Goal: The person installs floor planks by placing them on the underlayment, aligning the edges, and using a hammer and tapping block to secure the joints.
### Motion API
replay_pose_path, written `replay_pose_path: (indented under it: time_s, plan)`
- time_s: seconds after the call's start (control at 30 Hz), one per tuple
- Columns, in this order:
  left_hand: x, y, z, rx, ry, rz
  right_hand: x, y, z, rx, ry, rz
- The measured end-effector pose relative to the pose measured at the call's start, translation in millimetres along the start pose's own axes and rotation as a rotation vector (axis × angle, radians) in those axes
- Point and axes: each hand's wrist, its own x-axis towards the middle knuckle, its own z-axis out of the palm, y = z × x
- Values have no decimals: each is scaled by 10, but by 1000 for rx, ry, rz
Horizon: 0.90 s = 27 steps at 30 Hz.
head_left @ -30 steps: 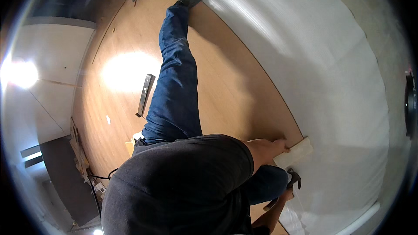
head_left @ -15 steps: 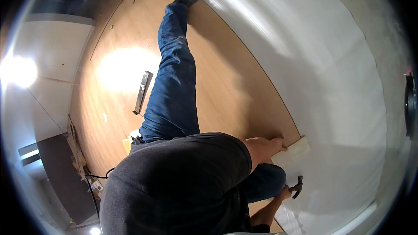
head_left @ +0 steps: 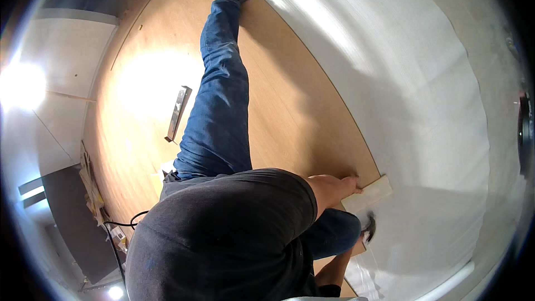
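A pale flat block (head_left: 368, 194) lies against the edge of the wood-look floorboards (head_left: 290, 128), over the white sheeting. Its near end is in my left hand (head_left: 350, 185), whose fingers close on it and are partly hidden. Just below it, my right hand (head_left: 363, 238) grips a claw hammer (head_left: 371, 224). The hammer's head is blurred by motion and stands close to the block; I cannot tell whether they touch. My bent knee hides most of the right hand and the handle.
White sheeting (head_left: 429, 134) covers the floor on the right. A long metal bar (head_left: 178, 112) lies on the boards beside my outstretched leg (head_left: 223, 89). Board scraps (head_left: 92, 184) and a black cable (head_left: 114, 239) are at the left. A white roll (head_left: 448, 281) lies at the lower right.
My right hand has swung the hammer up toward the block, and its head has turned. My left hand stays on the block. The whole view has shifted slightly.
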Motion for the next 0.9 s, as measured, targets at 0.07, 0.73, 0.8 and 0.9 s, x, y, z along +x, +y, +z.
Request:
replay_pose_path:
  time_s: [0.07, 0.73, 0.8, 0.9]
  plan:
    - [-98, 86, -152, -8, -54, -35, -56, -177, 47, 147, -77, -3]
    - [-1689, 752, -4208, 1347, 320, 462, 112, -1528, 581, 722, 300, 16]
    - [-2806, 591, -5559, 921, 675, 406, 24, -1945, 636, 725, 286, 99]
    - [-4149, 1188, -5955, 832, 1118, 251, 55, -2246, 335, 476, 373, 194]
